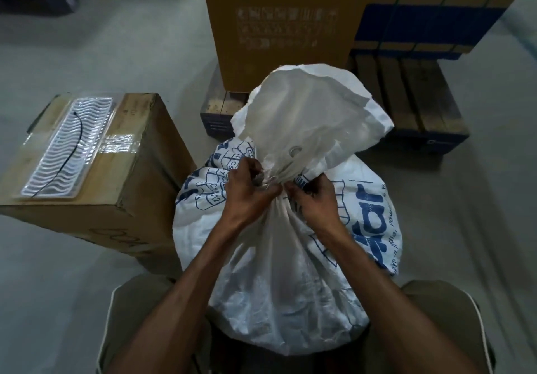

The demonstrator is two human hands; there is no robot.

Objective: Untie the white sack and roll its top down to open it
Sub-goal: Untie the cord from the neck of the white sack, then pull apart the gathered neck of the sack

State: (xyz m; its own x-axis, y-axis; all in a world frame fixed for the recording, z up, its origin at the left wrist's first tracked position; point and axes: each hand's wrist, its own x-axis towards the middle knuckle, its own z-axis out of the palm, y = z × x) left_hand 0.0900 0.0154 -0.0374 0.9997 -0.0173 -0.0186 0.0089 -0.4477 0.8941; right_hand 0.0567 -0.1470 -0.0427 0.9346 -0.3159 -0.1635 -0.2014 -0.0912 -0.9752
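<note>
A full white woven sack [270, 280] with blue print stands upright between my knees. Its neck [280, 174] is gathered tight, and the loose top [311, 106] flares up above the gather. My left hand [250, 187] grips the neck from the left, fingers curled into the bunched fabric. From the right, my right hand [312, 196] pinches at the same gather, fingertips almost meeting those of the left. The tie itself is hidden under my fingers.
A taped cardboard box [116, 187] stands close on the left, with a clear plastic tray [69, 147] holding a black cable tie on top. Tall cartons [279, 25] on wooden pallets [412, 103] rise just behind the sack. Grey floor lies to both sides.
</note>
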